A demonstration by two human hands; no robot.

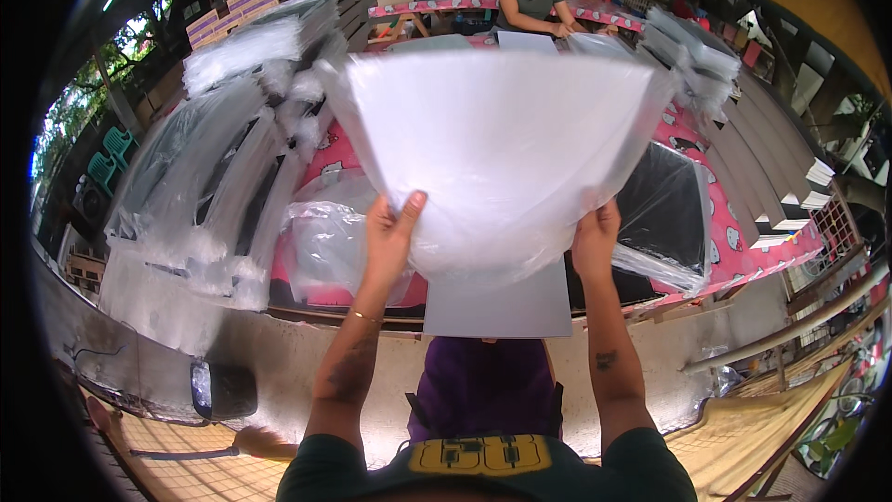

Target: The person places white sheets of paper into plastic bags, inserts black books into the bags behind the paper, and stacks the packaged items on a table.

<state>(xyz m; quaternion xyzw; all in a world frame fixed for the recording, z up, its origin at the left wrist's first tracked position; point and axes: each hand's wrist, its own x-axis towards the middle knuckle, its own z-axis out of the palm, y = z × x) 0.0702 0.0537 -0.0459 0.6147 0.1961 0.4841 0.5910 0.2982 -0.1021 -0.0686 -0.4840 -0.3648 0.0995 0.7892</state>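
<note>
Reference item: the white sheet in clear plastic [502, 149], raised above the pink-covered tabletop [785, 253]. The left hand [390, 231] grasps the sheet at its near-left side, thumb on the upper face; the right hand [596, 231] grips its near-right side. Governing relation: the sheet extends forward from between both hands, long axis apparently left to right; neither hand is clearly nearer. Below the sheet, toward the person: a white board [497, 307]. Left of the sheet: crumpled clear plastic [325, 237]. Right: a plastic-wrapped black panel [664, 209].
</note>
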